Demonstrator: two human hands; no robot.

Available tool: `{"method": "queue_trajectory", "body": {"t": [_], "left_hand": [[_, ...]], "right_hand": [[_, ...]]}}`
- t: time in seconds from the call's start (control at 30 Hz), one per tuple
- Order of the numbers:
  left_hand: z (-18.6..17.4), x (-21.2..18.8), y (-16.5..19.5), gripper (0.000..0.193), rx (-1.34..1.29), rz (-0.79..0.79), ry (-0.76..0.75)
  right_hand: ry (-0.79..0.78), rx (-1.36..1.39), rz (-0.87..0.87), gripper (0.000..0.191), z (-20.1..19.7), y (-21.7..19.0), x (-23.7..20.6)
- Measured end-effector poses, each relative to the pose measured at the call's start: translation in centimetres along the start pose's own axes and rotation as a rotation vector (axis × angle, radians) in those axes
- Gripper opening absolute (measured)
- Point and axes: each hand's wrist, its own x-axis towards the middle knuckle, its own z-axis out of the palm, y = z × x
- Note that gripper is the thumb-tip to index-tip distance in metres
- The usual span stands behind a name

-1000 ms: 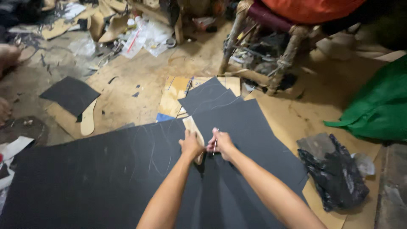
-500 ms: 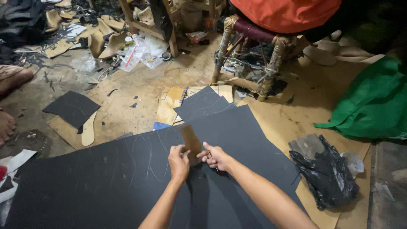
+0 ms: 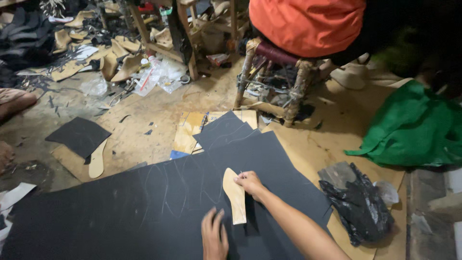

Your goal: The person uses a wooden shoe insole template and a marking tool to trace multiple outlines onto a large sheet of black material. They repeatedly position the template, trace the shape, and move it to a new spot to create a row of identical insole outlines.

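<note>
The tan sole template (image 3: 235, 195) lies on the black sheet (image 3: 120, 212), long axis near to far, rounded tip far; right hand (image 3: 250, 184) pinches its right edge, left hand (image 3: 214, 237) rests flat, fingers spread.

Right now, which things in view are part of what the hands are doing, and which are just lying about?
In use:
- tan sole-shaped template, touched by the right hand
- large black sheet under it, with faint traced lines
- left hand, flat on the sheet

Lying about:
- black plastic bag
- green cloth
- wooden stool
- small black sheet piece
- second tan template
</note>
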Motion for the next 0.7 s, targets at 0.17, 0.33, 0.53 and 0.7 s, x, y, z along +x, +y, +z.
{"method": "queue_trajectory", "body": {"t": [0.17, 0.33, 0.53, 0.7], "left_hand": [[0.9, -2.0, -3.2, 0.052, 0.231, -0.104, -0.636], [-2.0, 0.0, -3.9, 0.051, 0.379, -0.286, -1.051], [-5.6, 1.2, -3.2, 0.051, 0.405, -0.336, -1.067], [-8.8, -0.6, -2.2, 0.05, 0.409, -0.348, -1.044]], "right_hand": [[0.115, -0.181, -0.054, 0.03, -2.4, 2.2, -0.1], [0.102, -0.208, -0.069, 0.025, -3.4, 2.2, -1.6], [-0.011, -0.407, -0.056, 0.019, -0.6, -0.5, -4.0], [-0.101, -0.507, -0.2, 0.021, 0.4, -2.6, -4.8]]}}
